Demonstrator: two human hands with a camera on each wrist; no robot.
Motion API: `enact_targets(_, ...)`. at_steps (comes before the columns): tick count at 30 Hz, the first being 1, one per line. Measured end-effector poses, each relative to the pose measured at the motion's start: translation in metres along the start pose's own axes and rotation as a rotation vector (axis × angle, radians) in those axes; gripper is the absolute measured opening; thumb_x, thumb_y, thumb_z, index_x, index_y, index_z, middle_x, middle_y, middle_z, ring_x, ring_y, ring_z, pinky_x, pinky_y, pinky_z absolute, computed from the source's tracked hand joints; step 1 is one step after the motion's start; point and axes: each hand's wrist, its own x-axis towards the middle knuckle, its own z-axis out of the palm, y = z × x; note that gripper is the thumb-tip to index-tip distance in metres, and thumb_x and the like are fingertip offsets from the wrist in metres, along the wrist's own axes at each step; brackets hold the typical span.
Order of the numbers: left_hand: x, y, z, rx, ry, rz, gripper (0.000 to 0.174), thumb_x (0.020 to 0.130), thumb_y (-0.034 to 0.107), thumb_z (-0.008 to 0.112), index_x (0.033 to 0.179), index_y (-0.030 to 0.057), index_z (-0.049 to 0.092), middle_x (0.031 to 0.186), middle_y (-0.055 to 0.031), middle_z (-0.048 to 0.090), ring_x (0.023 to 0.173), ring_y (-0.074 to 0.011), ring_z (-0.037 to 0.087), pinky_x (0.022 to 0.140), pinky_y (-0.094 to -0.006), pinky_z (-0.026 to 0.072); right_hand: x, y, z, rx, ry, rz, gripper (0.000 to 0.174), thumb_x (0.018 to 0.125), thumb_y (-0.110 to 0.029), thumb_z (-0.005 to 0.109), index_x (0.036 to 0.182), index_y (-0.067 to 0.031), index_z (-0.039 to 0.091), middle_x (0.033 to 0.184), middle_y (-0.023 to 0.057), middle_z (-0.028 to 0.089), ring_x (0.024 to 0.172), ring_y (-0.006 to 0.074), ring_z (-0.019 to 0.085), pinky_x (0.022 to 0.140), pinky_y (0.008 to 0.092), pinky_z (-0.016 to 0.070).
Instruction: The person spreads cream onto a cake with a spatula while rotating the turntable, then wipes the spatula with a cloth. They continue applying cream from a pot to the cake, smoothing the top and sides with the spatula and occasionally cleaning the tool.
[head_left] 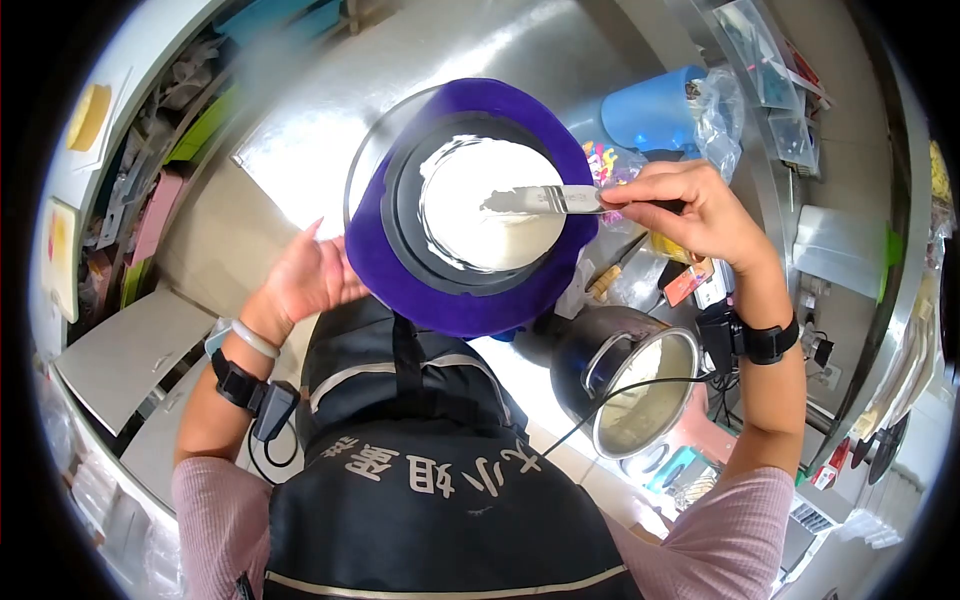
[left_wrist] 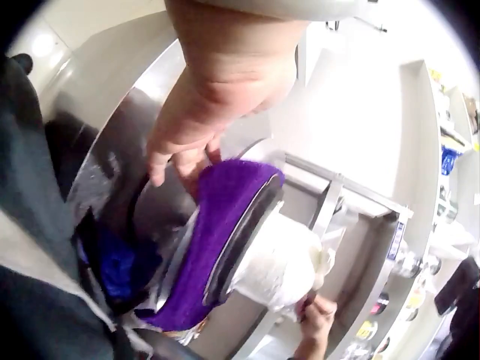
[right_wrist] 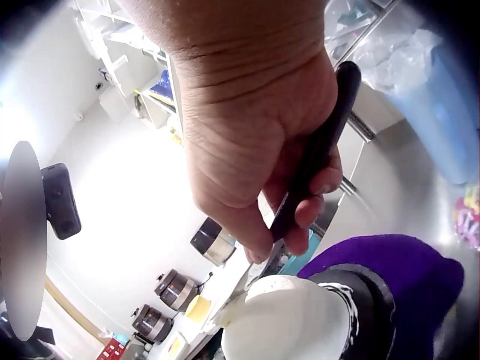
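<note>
A round white-coated cake (head_left: pixel 490 225) stands on a dark turntable draped round with purple cloth (head_left: pixel 470 305). My right hand (head_left: pixel 700 212) grips the black handle of a metal spatula (head_left: pixel 560 200), its blade lying over the cake's top with white cream on the tip. In the right wrist view my right hand (right_wrist: pixel 247 142) curls round that handle (right_wrist: pixel 315 154). My left hand (head_left: pixel 312 272) is at the left edge of the purple cloth, palm up, fingers relaxed. The left wrist view shows the left hand (left_wrist: pixel 202 127) with fingertips at the cloth (left_wrist: pixel 225 225).
A metal pot (head_left: pixel 575 370) with white cream inside stands at the lower right. Behind it to the right are a blue container (head_left: pixel 650 108), plastic bags, a brush (head_left: pixel 605 280) and small packets. Shelves with goods line the left side.
</note>
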Motion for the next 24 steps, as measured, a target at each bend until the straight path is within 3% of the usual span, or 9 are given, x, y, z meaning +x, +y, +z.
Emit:
enact_targets(2, -0.002, -0.006, -0.001, 0.106, -0.049, -0.27, 0.073, 0.096, 0.057, 0.016, 0.13, -0.001, 0.044, 0.119, -0.0245, 0.058, 0.11, -0.0347, 0.058, 0.098, -0.0436, 0.0435, 0.002, 0.002, 0.001, -0.002, -0.003, -0.02, 0.023, 0.08, -0.002, 0.067, 0.102, -0.0068, 0.071, 0.089, 0.0104, 0.07, 0.079, 0.0184, 0.066, 0.072, 0.0268, 0.0494)
enact_targets(4, -0.003, 0.003, -0.002, 0.112, -0.097, -0.181, 0.071, 0.097, 0.057, 0.019, 0.13, -0.0007, 0.044, 0.119, -0.0238, 0.059, 0.11, -0.0346, 0.058, 0.097, -0.0436, 0.0437, 0.001, 0.007, 0.004, -0.005, 0.025, -0.119, 0.027, 0.079, 0.005, 0.065, 0.104, -0.0041, 0.071, 0.081, 0.0093, 0.067, 0.069, 0.0146, 0.059, 0.061, 0.025, 0.0432)
enact_targets(6, -0.005, 0.004, 0.019, -0.186, 0.117, 0.207, 0.071, 0.097, 0.057, 0.021, 0.124, -0.0021, 0.05, 0.109, -0.0222, 0.064, 0.106, -0.035, 0.06, 0.096, -0.0436, 0.0449, 0.0, 0.004, 0.004, 0.007, 0.022, -0.073, 0.025, 0.08, 0.002, 0.066, 0.103, -0.0054, 0.071, 0.084, 0.0093, 0.068, 0.072, 0.0158, 0.062, 0.066, 0.0257, 0.0459)
enact_targets(8, -0.004, -0.007, 0.012, -0.153, 0.152, 0.181, 0.069, 0.097, 0.055, 0.024, 0.122, -0.0028, 0.051, 0.107, -0.0193, 0.065, 0.104, -0.0336, 0.061, 0.096, -0.044, 0.0444, 0.0, 0.002, 0.002, 0.014, 0.017, -0.036, 0.022, 0.08, -0.002, 0.067, 0.102, -0.0066, 0.071, 0.087, 0.0094, 0.07, 0.076, 0.0171, 0.065, 0.071, 0.0264, 0.0487)
enact_targets(10, -0.001, -0.012, -0.015, -0.079, -0.226, -0.231, 0.065, 0.097, 0.053, 0.026, 0.123, -0.0016, 0.05, 0.115, -0.0169, 0.062, 0.108, -0.0306, 0.059, 0.099, -0.0443, 0.0417, 0.0, -0.001, 0.001, 0.007, 0.003, 0.001, 0.023, 0.081, -0.003, 0.067, 0.102, -0.007, 0.071, 0.086, 0.0091, 0.07, 0.076, 0.0164, 0.065, 0.071, 0.0261, 0.0485)
enact_targets(11, -0.001, -0.01, -0.021, -0.097, -0.42, -0.125, 0.061, 0.098, 0.051, 0.028, 0.125, 0.0006, 0.049, 0.121, -0.0157, 0.059, 0.106, -0.0289, 0.059, 0.097, -0.0448, 0.0426, 0.001, -0.001, 0.001, 0.006, 0.007, 0.002, 0.023, 0.081, -0.003, 0.067, 0.102, -0.007, 0.071, 0.086, 0.0091, 0.07, 0.076, 0.0164, 0.065, 0.071, 0.0261, 0.0485)
enact_targets(15, -0.012, 0.006, 0.003, 0.047, 0.056, 0.128, 0.053, 0.098, 0.047, 0.03, 0.122, 0.0036, 0.051, 0.107, -0.0137, 0.062, 0.097, -0.0283, 0.06, 0.093, -0.0428, 0.0446, -0.002, 0.006, 0.005, 0.038, 0.023, -0.055, 0.026, 0.078, 0.005, 0.066, 0.103, -0.0044, 0.071, 0.081, 0.0093, 0.068, 0.072, 0.0149, 0.061, 0.065, 0.0253, 0.0453)
enact_targets(20, -0.013, 0.006, 0.006, 0.123, -0.012, 0.037, 0.053, 0.099, 0.047, 0.031, 0.124, 0.005, 0.05, 0.103, -0.0126, 0.063, 0.092, -0.0264, 0.061, 0.088, -0.0401, 0.0471, -0.035, -0.026, -0.004, 0.115, -0.079, 0.044, 0.026, 0.078, 0.007, 0.065, 0.103, -0.0005, 0.07, 0.084, 0.0097, 0.069, 0.077, 0.0133, 0.063, 0.068, 0.0255, 0.0491)
enact_targets(24, -0.006, 0.023, 0.009, 0.236, -0.122, 0.085, 0.056, 0.098, 0.05, 0.032, 0.122, 0.0037, 0.053, 0.108, -0.0104, 0.065, 0.093, -0.0238, 0.063, 0.083, -0.0407, 0.0492, -0.099, -0.083, -0.011, 0.261, 0.1, 0.391, 0.022, 0.088, 0.0, 0.061, 0.108, -0.0025, 0.068, 0.08, 0.0051, 0.067, 0.06, 0.0048, 0.055, 0.055, 0.0187, 0.0472)
